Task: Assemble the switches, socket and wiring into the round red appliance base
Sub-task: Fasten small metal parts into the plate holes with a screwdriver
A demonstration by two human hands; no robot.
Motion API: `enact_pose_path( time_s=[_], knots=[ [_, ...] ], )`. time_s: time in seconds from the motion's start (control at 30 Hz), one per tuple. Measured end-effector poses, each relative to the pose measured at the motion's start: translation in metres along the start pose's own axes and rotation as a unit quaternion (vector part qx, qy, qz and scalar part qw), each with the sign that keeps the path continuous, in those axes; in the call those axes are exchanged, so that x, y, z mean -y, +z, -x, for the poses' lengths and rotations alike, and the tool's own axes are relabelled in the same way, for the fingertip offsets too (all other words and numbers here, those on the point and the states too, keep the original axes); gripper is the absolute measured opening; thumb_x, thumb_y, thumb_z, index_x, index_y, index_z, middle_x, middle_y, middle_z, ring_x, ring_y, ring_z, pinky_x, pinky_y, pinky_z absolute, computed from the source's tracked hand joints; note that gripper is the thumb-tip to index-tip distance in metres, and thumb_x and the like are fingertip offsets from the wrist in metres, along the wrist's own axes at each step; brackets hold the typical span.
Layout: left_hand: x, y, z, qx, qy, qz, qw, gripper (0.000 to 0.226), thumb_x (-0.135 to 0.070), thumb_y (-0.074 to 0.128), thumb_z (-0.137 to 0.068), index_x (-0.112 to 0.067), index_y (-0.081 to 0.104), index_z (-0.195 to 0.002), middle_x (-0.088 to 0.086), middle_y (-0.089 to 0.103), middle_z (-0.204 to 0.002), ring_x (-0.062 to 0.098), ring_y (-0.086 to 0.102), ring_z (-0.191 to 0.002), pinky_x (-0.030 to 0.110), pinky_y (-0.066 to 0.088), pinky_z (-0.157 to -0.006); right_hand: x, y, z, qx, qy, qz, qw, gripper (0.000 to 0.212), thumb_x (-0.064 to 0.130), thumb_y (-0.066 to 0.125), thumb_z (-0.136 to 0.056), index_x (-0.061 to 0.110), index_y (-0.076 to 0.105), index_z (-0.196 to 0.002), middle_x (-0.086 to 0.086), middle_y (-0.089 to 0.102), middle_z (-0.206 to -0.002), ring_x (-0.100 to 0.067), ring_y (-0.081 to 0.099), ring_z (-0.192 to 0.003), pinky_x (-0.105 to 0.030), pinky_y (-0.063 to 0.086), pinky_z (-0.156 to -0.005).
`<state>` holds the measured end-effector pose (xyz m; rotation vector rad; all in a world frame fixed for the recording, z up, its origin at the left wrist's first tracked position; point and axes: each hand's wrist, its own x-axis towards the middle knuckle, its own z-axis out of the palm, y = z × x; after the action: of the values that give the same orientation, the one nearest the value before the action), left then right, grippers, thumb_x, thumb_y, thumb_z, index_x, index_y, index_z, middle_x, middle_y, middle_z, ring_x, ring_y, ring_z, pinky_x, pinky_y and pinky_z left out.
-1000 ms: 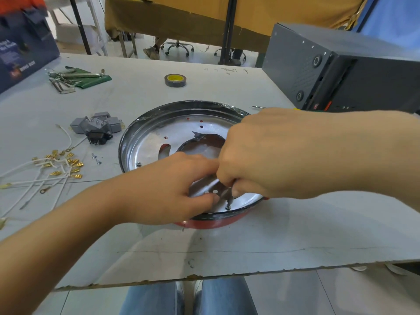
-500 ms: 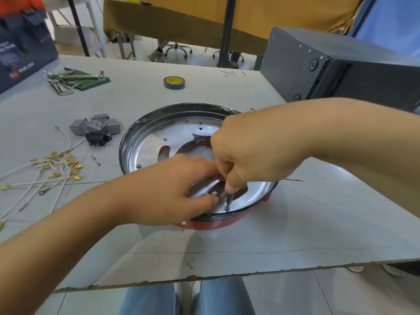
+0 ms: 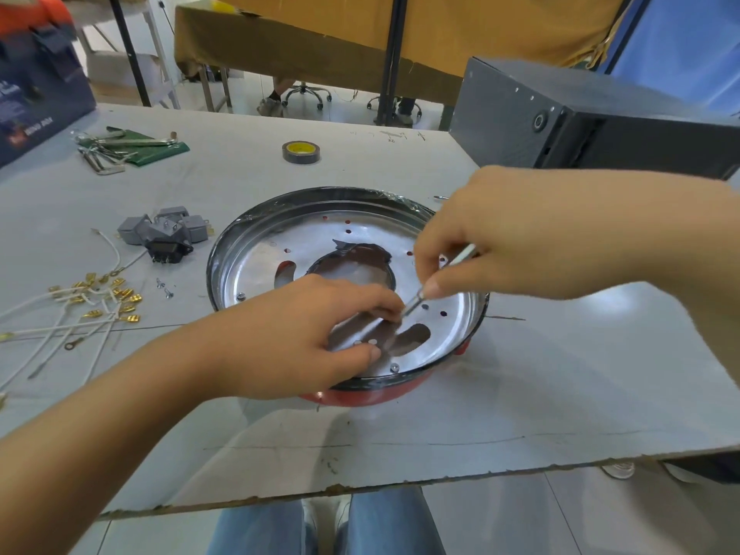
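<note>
I note the right hand (image 3: 516, 234) pinching a thin metal tool (image 3: 438, 279), tip down at the left hand (image 3: 304, 338), whose curled fingers press a metal piece (image 3: 360, 330). Both work inside the red base (image 3: 348, 290) mid-table (image 3: 560, 374); switches (image 3: 166, 236) and wires (image 3: 76, 314) lie left of it.

Single head-worn wide-angle view, facing forward and steeply down onto the white table (image 3: 560, 394) from close above its near edge. Centred on the round red base (image 3: 360, 394), with both forearms entering from the lower left and right. Farther room visible along the top margin. No second view for overlap.
</note>
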<state>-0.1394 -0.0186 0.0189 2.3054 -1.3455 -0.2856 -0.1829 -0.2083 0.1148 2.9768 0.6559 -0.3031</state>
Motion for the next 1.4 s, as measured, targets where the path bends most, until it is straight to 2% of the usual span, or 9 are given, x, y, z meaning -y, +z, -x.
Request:
enact_pose_path(
  time_s=[0.13, 0.23, 0.37, 0.47, 0.57, 0.73, 0.93, 1.1, 1.4],
  knots=[
    [-0.001, -0.002, 0.002, -0.035, 0.004, -0.029, 0.999, 0.045, -0.052, 0.046, -0.085, -0.035, 0.048, -0.126, -0.024, 0.053, -0.121, -0.004, 0.048, -0.110, 0.022, 0.041, -0.094, -0.015, 0.008, 0.013, -0.056, 0.045, -0.156, 0.985, 0.019, 0.048, 0.041, -0.089, 0.036, 0.056, -0.086, 0.019, 0.066, -0.061, 0.004, 0.059, -0.054, -0.012, 0.041, -0.052],
    [-0.008, -0.004, 0.004, -0.053, -0.010, -0.074, 0.996, 0.063, -0.072, 0.031, -0.080, -0.030, 0.054, -0.120, -0.016, 0.059, -0.115, 0.004, 0.053, -0.105, 0.032, 0.045, -0.089, -0.024, 0.031, 0.012, -0.088, 0.080, -0.231, 0.966, 0.010, 0.037, 0.037, -0.096, 0.031, 0.044, -0.092, 0.016, 0.071, -0.072, -0.001, 0.063, -0.059, -0.024, 0.048, -0.065],
    [-0.018, -0.004, -0.001, -0.037, -0.023, -0.169, 0.985, 0.087, -0.090, 0.017, -0.065, -0.023, 0.058, -0.103, -0.009, 0.061, -0.097, 0.012, 0.056, -0.090, 0.036, 0.048, -0.078, -0.037, 0.057, -0.002, -0.176, 0.103, -0.312, 0.928, 0.011, 0.019, 0.045, -0.097, 0.024, 0.047, -0.087, 0.012, 0.069, -0.087, -0.003, 0.056, -0.070, -0.021, 0.045, -0.067],
    [-0.023, 0.003, -0.007, -0.019, -0.025, -0.196, 0.980, 0.087, -0.091, 0.019, -0.062, -0.026, 0.058, -0.106, -0.013, 0.058, -0.106, 0.009, 0.053, -0.096, 0.035, 0.049, -0.081, -0.045, 0.069, -0.014, -0.239, 0.147, -0.352, 0.893, 0.007, 0.010, 0.055, -0.089, 0.013, 0.056, -0.084, 0.012, 0.063, -0.076, 0.008, 0.052, -0.063, -0.007, 0.037, -0.056],
    [-0.022, 0.007, -0.005, -0.017, -0.013, -0.172, 0.985, 0.079, -0.083, 0.023, -0.068, -0.029, 0.060, -0.110, -0.014, 0.057, -0.114, 0.005, 0.048, -0.105, 0.033, 0.046, -0.088, -0.050, 0.076, -0.018, -0.264, 0.172, -0.341, 0.886, 0.008, 0.015, 0.062, -0.086, 0.015, 0.062, -0.078, 0.009, 0.061, -0.074, 0.002, 0.049, -0.060, -0.012, 0.037, -0.056],
    [-0.020, -0.003, 0.006, 0.010, 0.044, -0.154, 0.987, 0.072, -0.073, 0.024, -0.078, -0.021, 0.067, -0.104, -0.001, 0.065, -0.105, 0.013, 0.051, -0.105, 0.012, 0.027, -0.093, -0.045, 0.080, -0.017, -0.239, 0.157, -0.339, 0.896, 0.002, 0.021, 0.070, -0.082, 0.022, 0.070, -0.084, 0.006, 0.066, -0.079, -0.013, 0.059, -0.076, -0.031, 0.047, -0.074],
    [-0.015, -0.018, 0.019, 0.078, 0.022, -0.149, 0.986, 0.064, -0.077, 0.031, -0.077, -0.031, 0.056, -0.115, -0.009, 0.057, -0.116, 0.002, 0.043, -0.110, 0.021, 0.032, -0.093, -0.035, 0.078, -0.013, -0.198, 0.101, -0.268, 0.938, 0.010, 0.024, 0.070, -0.082, 0.023, 0.074, -0.092, 0.018, 0.055, -0.051, 0.002, 0.047, -0.053, -0.012, 0.034, -0.050],
    [-0.020, -0.018, 0.029, 0.104, -0.018, -0.173, 0.979, 0.056, -0.064, 0.052, -0.079, -0.051, 0.036, -0.130, -0.029, 0.041, -0.135, -0.009, 0.034, -0.124, 0.021, 0.029, -0.107, -0.019, 0.068, -0.018, -0.112, 0.033, -0.206, 0.972, 0.020, 0.030, 0.067, -0.085, 0.028, 0.073, -0.104, -0.001, 0.071, -0.092, -0.018, 0.059, -0.081, -0.036, 0.049, -0.074],
    [-0.020, -0.017, 0.037, 0.094, -0.024, -0.184, 0.978, 0.055, -0.065, 0.051, -0.081, -0.056, 0.032, -0.132, -0.037, 0.032, -0.135, -0.016, 0.025, -0.128, 0.013, 0.025, -0.107, -0.008, 0.057, -0.037, 0.021, 0.008, -0.189, 0.982, 0.008, 0.028, 0.071, -0.081, 0.030, 0.070, -0.074, 0.011, 0.056, -0.055, -0.004, 0.045, -0.052, -0.016, 0.034, -0.051]
  ],
)
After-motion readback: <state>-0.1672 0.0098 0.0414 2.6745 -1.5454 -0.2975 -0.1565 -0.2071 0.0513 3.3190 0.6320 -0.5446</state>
